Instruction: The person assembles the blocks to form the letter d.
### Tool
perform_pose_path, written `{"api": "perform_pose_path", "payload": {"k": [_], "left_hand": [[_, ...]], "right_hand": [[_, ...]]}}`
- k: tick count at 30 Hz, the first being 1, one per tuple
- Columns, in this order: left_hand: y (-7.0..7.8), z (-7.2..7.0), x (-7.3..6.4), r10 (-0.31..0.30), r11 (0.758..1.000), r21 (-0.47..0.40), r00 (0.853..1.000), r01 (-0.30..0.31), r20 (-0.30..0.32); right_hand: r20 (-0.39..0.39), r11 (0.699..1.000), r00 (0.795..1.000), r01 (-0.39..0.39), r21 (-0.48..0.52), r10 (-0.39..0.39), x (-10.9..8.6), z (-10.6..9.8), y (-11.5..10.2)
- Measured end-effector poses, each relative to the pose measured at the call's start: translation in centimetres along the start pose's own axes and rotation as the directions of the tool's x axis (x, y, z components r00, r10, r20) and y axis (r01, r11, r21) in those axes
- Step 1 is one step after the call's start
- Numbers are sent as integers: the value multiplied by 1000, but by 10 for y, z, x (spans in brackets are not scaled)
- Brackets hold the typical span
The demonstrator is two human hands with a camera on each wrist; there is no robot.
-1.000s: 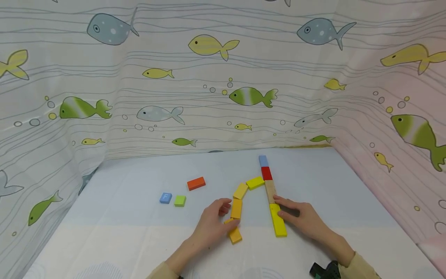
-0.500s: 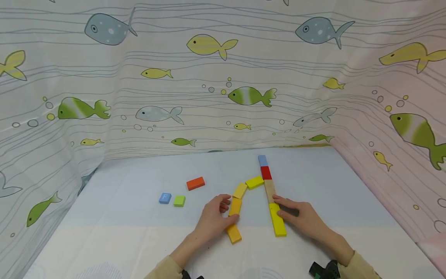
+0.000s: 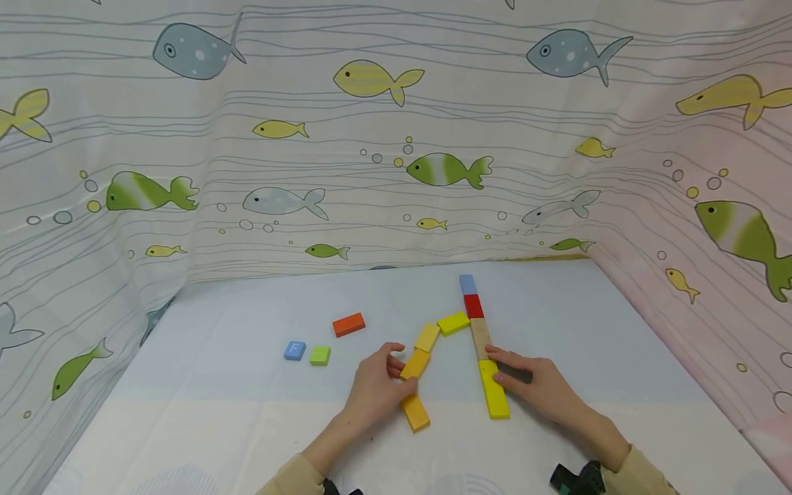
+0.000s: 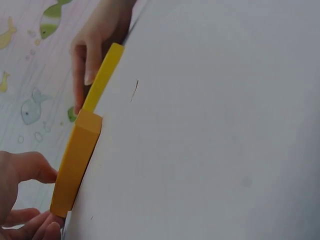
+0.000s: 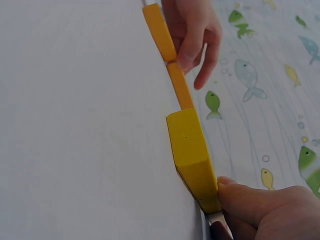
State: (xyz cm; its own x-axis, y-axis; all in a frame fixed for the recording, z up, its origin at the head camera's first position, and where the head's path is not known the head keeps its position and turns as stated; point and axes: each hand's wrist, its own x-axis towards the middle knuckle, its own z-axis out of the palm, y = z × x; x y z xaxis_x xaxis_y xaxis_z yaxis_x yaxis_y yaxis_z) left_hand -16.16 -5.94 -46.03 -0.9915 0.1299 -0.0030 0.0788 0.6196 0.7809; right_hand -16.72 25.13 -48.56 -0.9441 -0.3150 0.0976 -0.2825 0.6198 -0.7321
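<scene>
My left hand (image 3: 374, 386) grips an orange block (image 3: 416, 363) with its thumb at the near end and curled fingers at the left side. Just below lies another orange block (image 3: 416, 414). A lighter orange block (image 3: 427, 337) and a short yellow block (image 3: 454, 323) carry the curve up to a straight row. That row has a blue block (image 3: 468, 284), a red block (image 3: 473, 306), a tan block (image 3: 480, 338) and a long yellow block (image 3: 494, 400). My right hand (image 3: 540, 385) touches the tan and long yellow blocks from the right, fingers fairly straight; the right wrist view shows its thumb (image 5: 245, 197) against the yellow block.
Left of the curve, an orange-red block (image 3: 349, 324), a small blue block (image 3: 294, 350) with a letter and a small green block (image 3: 320, 355) lie on the white table (image 3: 204, 385). A fish-patterned curtain (image 3: 297, 165) surrounds the table's back and sides.
My left hand has swung the middle orange block into a slant, its near end moving left and apart from the orange block below. My right hand stays put.
</scene>
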Motion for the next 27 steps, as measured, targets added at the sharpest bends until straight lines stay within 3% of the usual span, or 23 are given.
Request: {"api": "perform_pose_path", "payload": {"k": [16,27], "left_hand": [[1,0,-2,-4,1000,21,999,5,-52],[6,1,-2,-12,1000,23,1000,12,-23]], "right_hand": [[-10,1000,1000,-3,7,4,0,1,-1],[-5,1000,1000,0,5,0,-1,0,-3]]}}
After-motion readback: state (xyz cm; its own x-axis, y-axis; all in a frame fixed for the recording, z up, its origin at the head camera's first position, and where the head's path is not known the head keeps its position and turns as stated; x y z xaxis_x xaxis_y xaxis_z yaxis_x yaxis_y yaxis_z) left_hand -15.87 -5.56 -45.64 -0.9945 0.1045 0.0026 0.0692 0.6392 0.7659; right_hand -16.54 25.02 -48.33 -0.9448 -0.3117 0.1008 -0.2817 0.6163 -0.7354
